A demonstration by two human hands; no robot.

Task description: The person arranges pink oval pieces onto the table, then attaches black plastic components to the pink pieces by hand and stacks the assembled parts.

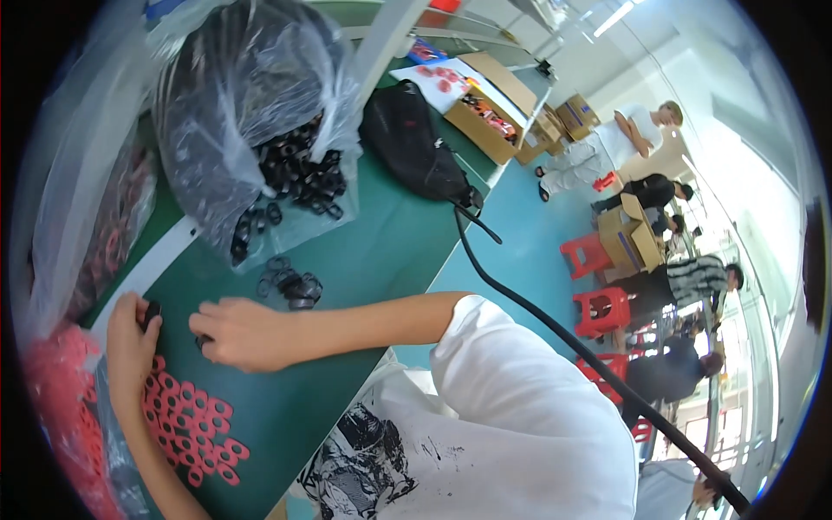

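The left hand [130, 347], at the left of the frame, pinches a small black piece [152, 314] between thumb and finger, while the right hand [247, 335], just beside it, has its fingers curled narrowly about a dark piece [203, 341] that is mostly hidden. Both hands are over a smooth green tabletop [381, 247], whose edge slants up from the bottom of the frame toward the upper centre. Flat pink-red rings [186, 420] lie spread in a close patch at the lower left, near the left forearm, and a loose cluster of black rings [299, 290] sits just above the right forearm. Along the left edge are a pink bag [61, 368] and a white strip [160, 264] on the green surface. At the upper left a large clear plastic bag [217, 113] opens onto a heap of black parts [303, 165]. Right of it a black pouch [407, 143] lies on the table, and a black cable [646, 407] runs from near it down to the lower right. Farther up are a white sheet [412, 80] with reddish pieces and an open cardboard box [477, 134]. Past the edge spreads a blue floor [529, 234], with red stools [602, 310], an open carton [628, 238], a person standing with folded arms [620, 143], and other people along the right under a bright ceiling light [615, 17]
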